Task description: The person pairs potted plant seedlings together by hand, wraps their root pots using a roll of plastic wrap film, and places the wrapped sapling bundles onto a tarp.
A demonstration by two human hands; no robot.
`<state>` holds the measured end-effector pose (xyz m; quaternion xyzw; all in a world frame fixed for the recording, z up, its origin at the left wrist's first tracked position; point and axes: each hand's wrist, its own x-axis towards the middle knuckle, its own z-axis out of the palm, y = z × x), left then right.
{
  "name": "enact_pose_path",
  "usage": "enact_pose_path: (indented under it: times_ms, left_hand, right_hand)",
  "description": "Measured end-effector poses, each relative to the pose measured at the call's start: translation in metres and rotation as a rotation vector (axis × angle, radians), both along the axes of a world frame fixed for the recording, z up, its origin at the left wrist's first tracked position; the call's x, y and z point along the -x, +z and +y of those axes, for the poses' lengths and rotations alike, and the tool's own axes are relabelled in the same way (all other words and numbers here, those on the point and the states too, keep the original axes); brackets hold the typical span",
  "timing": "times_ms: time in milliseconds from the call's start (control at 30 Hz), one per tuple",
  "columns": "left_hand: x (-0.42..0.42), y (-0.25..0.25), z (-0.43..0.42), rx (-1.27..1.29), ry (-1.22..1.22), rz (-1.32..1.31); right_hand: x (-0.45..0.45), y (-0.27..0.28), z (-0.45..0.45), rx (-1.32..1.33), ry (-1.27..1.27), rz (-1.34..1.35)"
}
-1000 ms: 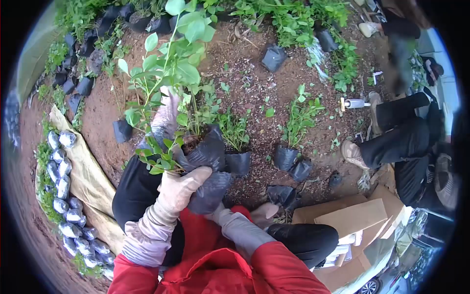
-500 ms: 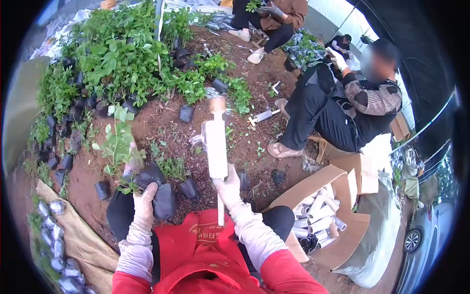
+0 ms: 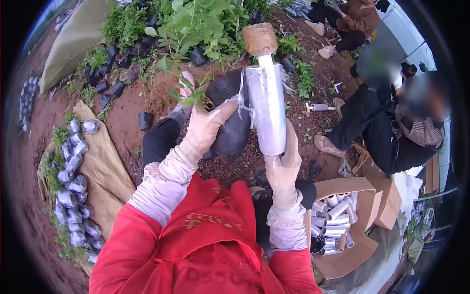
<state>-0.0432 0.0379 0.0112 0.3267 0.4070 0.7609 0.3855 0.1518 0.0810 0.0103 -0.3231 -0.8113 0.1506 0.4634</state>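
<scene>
Tan sheet [image 3: 104, 171]: silvery wrapped bundles [image 3: 66, 198] along its left edge look done.
Black-bagged plant [image 3: 231, 139]: held over ground [image 3: 116, 125]; wrapping appears left. Leaves point away; long axis near-to-far.
Film roll [image 3: 268, 110]: beside bag; brown end away, axis near-to-far.
Left hand [image 3: 199, 126]: gripping bag.
Right hand [image 3: 284, 169]: gripping roll's near end.

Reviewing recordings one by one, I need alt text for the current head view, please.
A person's left hand holds a leafy plant in a black bag, and the right hand holds a roll of plastic film beside it. Silvery bundles lie at left, an open box of rolls at right.
</scene>
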Motion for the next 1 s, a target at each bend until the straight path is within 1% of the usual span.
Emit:
enact_pose_path:
  times_ms: [33,67,100,133,167,200,300,333,367,433,533,567,633,667,733,767,800,833,867,900,967,1000]
  left_hand:
    - [0.001,-0.001,-0.005,0.028,-0.007,-0.01]
    - [0.013,-0.022,-0.004,0.083,-0.115,-0.021]
    - [0.016,-0.028,-0.003,0.048,-0.105,-0.103]
    - [0.015,-0.033,-0.002,0.012,-0.098,-0.186]
    - [0.015,-0.037,-0.002,-0.025,-0.095,-0.271]
    - [0.012,-0.041,-0.004,-0.082,-0.136,-0.299]
    - [0.001,-0.001,-0.024,-0.09,-0.104,0.018]
    - [0.0,0.005,-0.025,-0.027,-0.137,0.0]
    - [0.001,0.003,-0.024,-0.014,-0.117,-0.022]
    - [0.005,-0.003,-0.021,0.005,-0.081,-0.054]
    - [-0.005,0.004,-0.028,0.016,-0.137,-0.017]
    - [-0.012,0.005,-0.035,0.03,-0.164,-0.008]
    - [-0.023,0.008,-0.042,0.05,-0.231,0.005]
    - [-0.027,0.009,-0.041,0.055,-0.246,0.045]
    - [-0.03,0.013,-0.037,0.063,-0.262,0.125]
    - [-0.028,0.014,-0.034,0.067,-0.267,0.169]
    - [-0.016,0.009,-0.03,0.031,-0.256,0.355]
    - [-0.005,0.005,-0.025,-0.01,-0.226,0.541]
    - [0.007,0.0,-0.021,-0.057,-0.183,0.713]
    - [0.016,0.009,-0.017,0.016,-0.179,0.646]
    - [0.032,0.028,-0.012,0.201,-0.156,0.495]
    - [0.041,0.035,-0.013,0.251,-0.195,0.51]
  right_hand:
    - [0.0,0.001,-0.005,-0.122,-0.068,-0.086]
    - [-0.003,0.006,-0.017,-0.104,-0.126,-0.189]
    - [-0.003,0.007,-0.023,-0.088,-0.184,-0.292]
    - [0.005,0.003,-0.03,-0.106,-0.242,-0.297]
    - [0.008,0.001,-0.036,-0.094,-0.236,-0.299]
    - [0.01,-0.001,-0.043,-0.083,-0.236,-0.303]
    - [0.008,-0.003,-0.048,-0.071,-0.216,-0.284]
    - [0.005,-0.005,-0.05,-0.068,-0.193,-0.282]
    - [0.004,-0.006,-0.05,-0.068,-0.17,-0.279]
    - [-0.001,-0.007,-0.033,-0.038,0.016,-0.095]
    - [-0.017,0.004,0.0,0.344,0.074,0.245]
    - [-0.022,0.015,0.01,0.634,0.068,0.417]
    - [-0.036,0.003,0.047,0.757,0.234,0.469]
    - [-0.036,-0.012,0.059,0.846,0.269,0.43]
    - [-0.019,-0.064,0.054,0.99,0.286,0.109]
    - [-0.008,-0.089,0.036,0.966,0.305,-0.14]
    - [0.001,-0.105,0.01,0.798,0.319,-0.446]
    - [0.005,-0.1,-0.016,0.612,0.315,-0.71]
    - [0.003,-0.082,-0.036,0.466,0.323,-0.88]
    - [-0.004,-0.057,-0.049,0.34,0.354,-0.881]
    - [-0.02,-0.02,-0.05,0.146,0.548,-1.029]
    - [-0.03,-0.001,-0.045,0.003,0.633,-0.97]
